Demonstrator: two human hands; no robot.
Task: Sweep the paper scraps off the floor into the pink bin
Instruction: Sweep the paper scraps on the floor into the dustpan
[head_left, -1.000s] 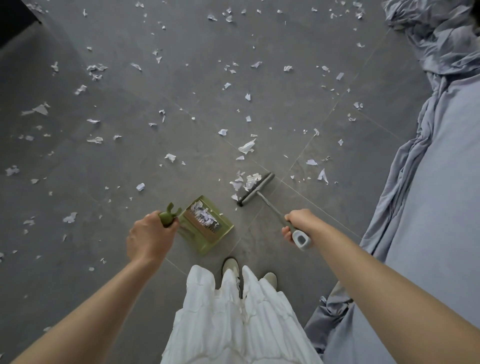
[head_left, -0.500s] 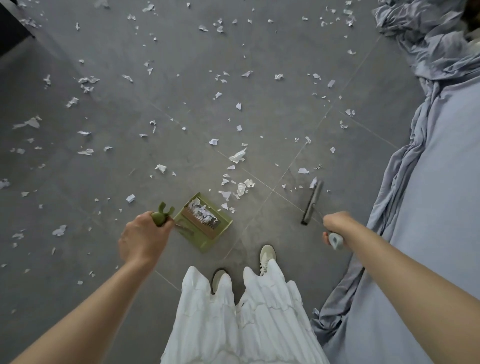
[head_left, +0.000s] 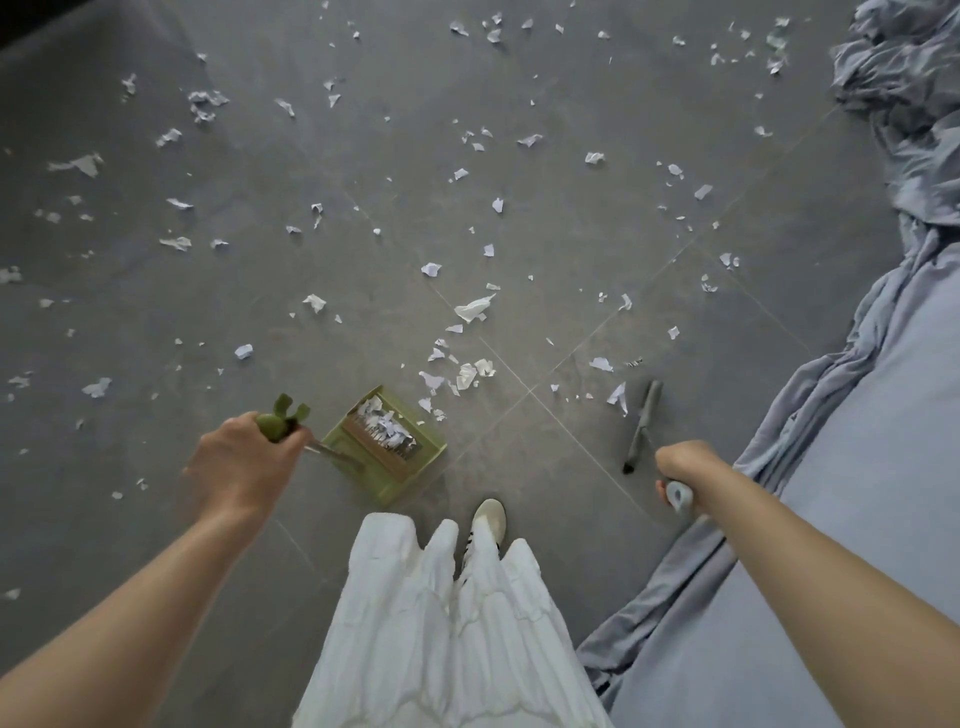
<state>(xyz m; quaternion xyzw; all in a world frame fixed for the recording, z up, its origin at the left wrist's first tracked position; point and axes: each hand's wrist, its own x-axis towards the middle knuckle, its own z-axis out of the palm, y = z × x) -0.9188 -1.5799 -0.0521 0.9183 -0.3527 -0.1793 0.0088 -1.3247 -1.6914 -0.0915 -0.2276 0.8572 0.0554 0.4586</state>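
White paper scraps (head_left: 472, 309) lie scattered over the grey tiled floor. A green dustpan (head_left: 387, 447) stands on the floor in front of my feet with several scraps inside it. My left hand (head_left: 244, 467) grips the green top of its long handle (head_left: 278, 423). My right hand (head_left: 685, 467) grips the pale grey handle of a broom whose dark head (head_left: 643, 426) rests on the floor to the right of the dustpan, beside a scrap (head_left: 618, 397). A small pile of scraps (head_left: 460, 374) lies just beyond the dustpan's mouth. No pink bin is in view.
A grey-blue sheet (head_left: 857, 467) drapes down the right side onto the floor, with a bunched heap of it (head_left: 904, 104) at the top right. My white skirt (head_left: 447, 623) and one shoe (head_left: 488, 519) show at the bottom centre.
The broom head has swung from the pile in front of the dustpan over to the right, near the sheet. The dustpan and my left hand have stayed almost in place.
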